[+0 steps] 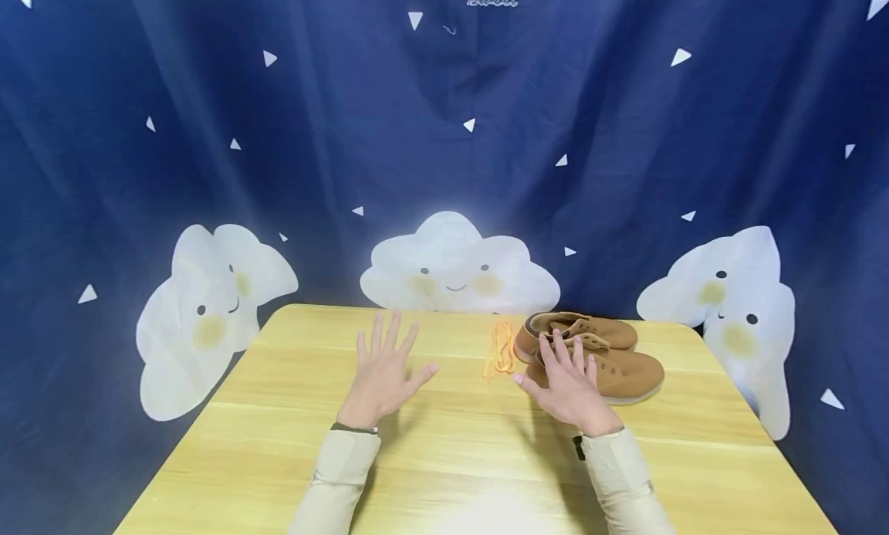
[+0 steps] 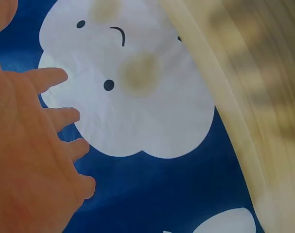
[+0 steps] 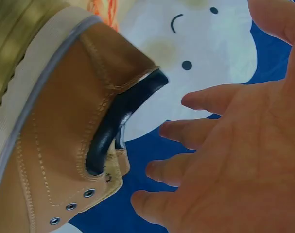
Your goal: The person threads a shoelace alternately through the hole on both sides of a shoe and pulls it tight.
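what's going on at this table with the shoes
A person's left hand and right hand are held out over a wooden table, fingers spread, neither gripping anything. The right hand is by a pair of brown shoes, with a visible gap to the shoe in the right wrist view. A bundle of orange cord, apparently laces, lies beside the shoes. The eyelets in that view have no lace in them.

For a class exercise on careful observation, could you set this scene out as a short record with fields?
Table: light wood
Shoes: two, brown, side by side; visible eyelets unlaced
Cord: orange, looped, left of the shoes
Left hand: above the table, fingers spread, holding nothing
Right hand: by the shoes, holding nothing
Backdrop: dark blue, with smiling white clouds
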The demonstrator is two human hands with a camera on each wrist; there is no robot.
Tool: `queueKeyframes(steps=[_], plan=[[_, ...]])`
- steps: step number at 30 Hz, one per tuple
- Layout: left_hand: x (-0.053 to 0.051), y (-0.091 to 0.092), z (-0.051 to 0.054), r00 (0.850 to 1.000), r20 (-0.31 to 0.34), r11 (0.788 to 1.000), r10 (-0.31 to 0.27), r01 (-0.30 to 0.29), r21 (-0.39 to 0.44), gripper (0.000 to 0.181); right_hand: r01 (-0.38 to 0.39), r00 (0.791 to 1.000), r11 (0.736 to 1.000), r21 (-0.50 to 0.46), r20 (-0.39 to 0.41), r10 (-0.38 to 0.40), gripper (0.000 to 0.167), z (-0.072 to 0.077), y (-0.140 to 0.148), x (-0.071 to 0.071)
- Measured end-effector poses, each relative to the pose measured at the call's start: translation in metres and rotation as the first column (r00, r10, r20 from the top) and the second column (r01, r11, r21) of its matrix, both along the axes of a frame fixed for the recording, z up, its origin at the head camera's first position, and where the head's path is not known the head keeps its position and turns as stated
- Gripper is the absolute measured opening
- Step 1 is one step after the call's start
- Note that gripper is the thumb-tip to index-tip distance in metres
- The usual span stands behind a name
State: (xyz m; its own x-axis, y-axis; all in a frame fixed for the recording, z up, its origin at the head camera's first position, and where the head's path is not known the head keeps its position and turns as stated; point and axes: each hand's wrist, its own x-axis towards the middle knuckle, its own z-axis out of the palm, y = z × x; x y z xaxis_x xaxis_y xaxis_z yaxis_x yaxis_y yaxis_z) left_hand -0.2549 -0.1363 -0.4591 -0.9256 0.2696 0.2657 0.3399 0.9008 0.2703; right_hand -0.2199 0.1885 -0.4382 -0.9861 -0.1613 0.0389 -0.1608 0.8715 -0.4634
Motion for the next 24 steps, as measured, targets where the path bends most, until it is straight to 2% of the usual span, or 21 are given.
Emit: queueKeyframes(steps=[3,7,11,14,17,21,24], plan=[[0.002,0.002,0.002,1.000,0.000,1.000,-0.012,0.012,0.011,0.085,-0.011,1.000,1.000,-0.013,0.009,0.011,0.093,0.003,0.000,0.001],[0.004,0.003,0.004,0.998,0.019,0.996,-0.053,0.051,0.073,0.082,-0.025,0.999,0.998,-0.054,0.044,0.027,0.092,0.009,0.007,0.002],[0.004,0.004,0.000,0.991,0.097,0.983,-0.096,0.078,0.169,0.078,-0.076,0.995,0.996,-0.053,0.061,0.079,0.090,0.011,0.022,0.000],[0.003,0.005,-0.007,0.978,0.164,0.964,-0.132,0.088,0.252,0.072,-0.112,0.993,0.992,-0.063,0.017,0.114,0.087,0.010,0.039,-0.004],[-0.001,0.011,-0.017,0.960,0.214,0.937,-0.182,0.103,0.333,0.066,-0.118,0.993,0.986,-0.118,-0.037,0.114,0.082,0.006,0.060,-0.009],[-0.007,0.028,-0.027,0.930,0.264,0.903,-0.257,0.134,0.409,0.060,-0.060,0.995,0.988,-0.139,-0.092,0.048,0.078,0.003,0.091,-0.014],[-0.010,0.042,-0.032,0.910,0.286,0.882,-0.301,0.153,0.445,0.056,-0.003,0.998,0.990,-0.143,-0.062,-0.006,0.081,0.003,0.113,-0.016]])
